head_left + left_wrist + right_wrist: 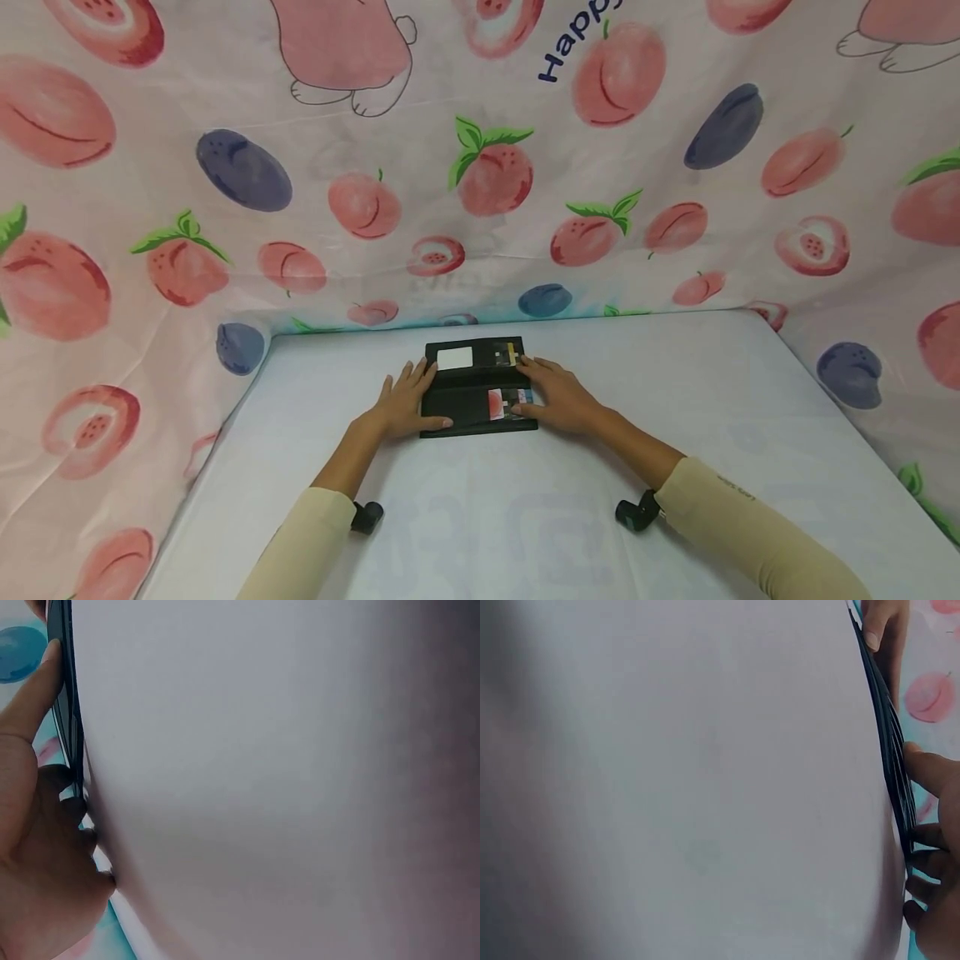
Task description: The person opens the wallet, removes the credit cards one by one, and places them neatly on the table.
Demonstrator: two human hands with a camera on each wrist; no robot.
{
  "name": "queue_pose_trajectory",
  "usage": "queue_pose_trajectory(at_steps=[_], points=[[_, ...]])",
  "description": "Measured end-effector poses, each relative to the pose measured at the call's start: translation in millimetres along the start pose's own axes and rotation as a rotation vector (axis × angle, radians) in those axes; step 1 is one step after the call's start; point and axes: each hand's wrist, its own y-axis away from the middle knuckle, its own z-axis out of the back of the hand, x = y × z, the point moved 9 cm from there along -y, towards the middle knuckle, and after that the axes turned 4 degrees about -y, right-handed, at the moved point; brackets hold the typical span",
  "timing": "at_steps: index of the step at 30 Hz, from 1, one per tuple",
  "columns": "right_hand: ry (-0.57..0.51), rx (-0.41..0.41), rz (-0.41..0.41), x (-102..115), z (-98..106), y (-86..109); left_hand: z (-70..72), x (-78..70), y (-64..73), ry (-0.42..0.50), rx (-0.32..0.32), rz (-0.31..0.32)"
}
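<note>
A black wallet (459, 403) lies unfolded flat on the white table, its fold running left to right. A white card (454, 358) shows at its upper left, a dark card with a yellow strip (506, 355) at its upper right, and colourful cards (497, 404) at its lower right. My left hand (403, 407) rests at the left edge, fingers extended, thumb lying on the lower panel. At the right edge is my right hand (566, 401), its thumb over the lower cards. Both wrist views show the wallet edge-on, with the thumbs on top.
The white tabletop (495, 517) stretches around the wallet. Behind and beside it hangs a fruit-printed cloth (420, 150). A black wrist camera (367, 517) sits at the left cuff, another black camera (637, 512) at the right cuff.
</note>
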Motion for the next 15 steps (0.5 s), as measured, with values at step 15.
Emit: queue_pose_trajectory(at_steps=[15], points=[[-0.182, -0.186, 0.212, 21, -17, 1.8, -9.1, 4.3, 3.7, 0.006, 0.019, -0.026]])
